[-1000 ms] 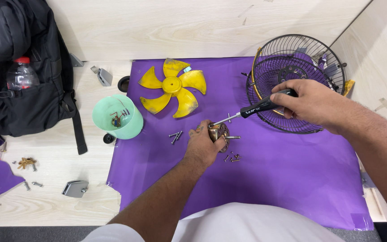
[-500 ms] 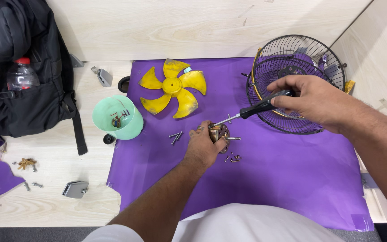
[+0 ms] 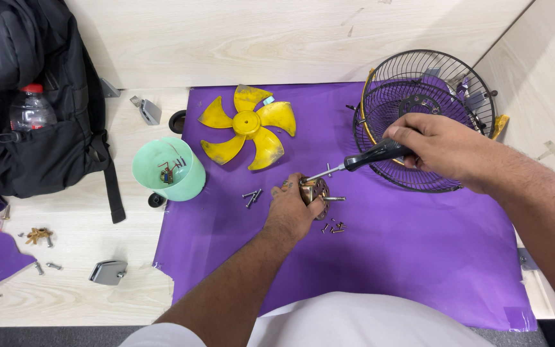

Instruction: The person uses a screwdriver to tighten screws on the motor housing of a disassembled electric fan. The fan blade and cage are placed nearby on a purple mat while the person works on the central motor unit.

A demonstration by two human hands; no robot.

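The motor [image 3: 314, 191], a small metal part, judged dense, rigid and apt to roll, is best held round its casing; it sits on the purple sheet [image 3: 419, 257] under the left hand [image 3: 292, 211], whose fingers clamp it. The right hand [image 3: 441, 146] is closed round a screwdriver [image 3: 361, 160], tip at the motor's top.

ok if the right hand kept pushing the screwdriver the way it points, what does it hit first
Most likely the small motor held by the left hand: the screwdriver in the right hand points down-left with its tip right at it.
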